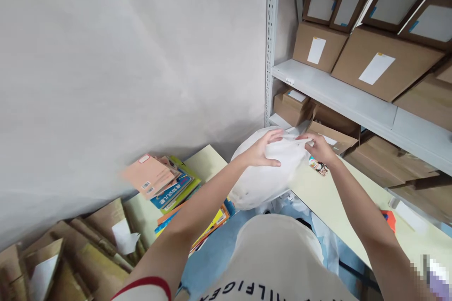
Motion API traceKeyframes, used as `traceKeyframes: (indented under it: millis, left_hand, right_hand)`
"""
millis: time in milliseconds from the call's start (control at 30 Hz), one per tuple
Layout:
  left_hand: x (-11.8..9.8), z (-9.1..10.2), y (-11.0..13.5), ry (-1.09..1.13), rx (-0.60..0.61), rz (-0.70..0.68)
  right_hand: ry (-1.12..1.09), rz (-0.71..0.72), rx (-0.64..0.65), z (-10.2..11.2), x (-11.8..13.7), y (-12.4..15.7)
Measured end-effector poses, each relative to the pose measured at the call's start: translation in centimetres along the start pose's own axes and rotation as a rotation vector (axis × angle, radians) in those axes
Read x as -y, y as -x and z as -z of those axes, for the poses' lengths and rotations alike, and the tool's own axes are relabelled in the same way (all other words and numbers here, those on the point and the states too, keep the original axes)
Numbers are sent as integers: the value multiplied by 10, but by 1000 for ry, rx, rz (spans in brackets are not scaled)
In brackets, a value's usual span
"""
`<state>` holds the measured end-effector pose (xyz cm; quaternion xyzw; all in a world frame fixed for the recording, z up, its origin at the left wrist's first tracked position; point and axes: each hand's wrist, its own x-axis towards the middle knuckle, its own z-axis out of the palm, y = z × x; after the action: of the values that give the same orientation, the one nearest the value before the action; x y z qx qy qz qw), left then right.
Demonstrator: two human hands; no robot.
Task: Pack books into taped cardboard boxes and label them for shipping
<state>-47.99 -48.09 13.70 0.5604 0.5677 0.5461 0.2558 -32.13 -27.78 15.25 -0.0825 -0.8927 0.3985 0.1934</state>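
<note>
A puffed-out white plastic bag (257,178) stands in front of me at the corner of the pale table. My left hand (263,150) rests against its upper side, thumb and fingers spread apart. At the bag's top right edge, my right hand (318,147) pinches the thin plastic between thumb and fingers. The inside of the bag is hidden. Just below my right hand, a small colourful printed card (318,166) lies on the table.
Stacked books (173,183) sit on the left, beside several cardboard packages (88,240). A metal shelf (332,84) with cardboard boxes (388,59) rises at the right. On the right table (339,197) lie a red-orange item (389,220) and a white box (411,216).
</note>
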Motion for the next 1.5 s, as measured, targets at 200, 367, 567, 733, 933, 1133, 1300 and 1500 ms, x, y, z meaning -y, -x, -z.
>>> traceKeyframes:
  millis: [200, 367, 567, 733, 933, 1133, 1300, 1500]
  left_hand:
    - [-20, 7, -33, -278, 312, 169]
    - [-1, 15, -50, -386, 314, 316]
    - [5, -28, -81, -589, -297, 130]
    - [-24, -123, -78, -678, -225, -311]
    - [-13, -249, -55, -848, 514, -171]
    - [70, -321, -39, -977, 708, 278]
    - [134, -358, -22, -1026, 787, 479]
    - [171, -372, -7, -1026, 776, 629]
  right_hand:
    - [30, -70, -333, 58, 6, 22]
    - [51, -264, -768, 108, -26, 82]
    - [-105, -468, -970, 112, -67, 166]
    - [-82, -627, -1142, 89, -91, 224]
    - [-61, -811, -1148, 49, -131, 292]
    - [133, -900, -903, 14, -195, 351]
    - [236, -944, -640, -13, -237, 384]
    - [446, -862, -350, -34, -238, 394]
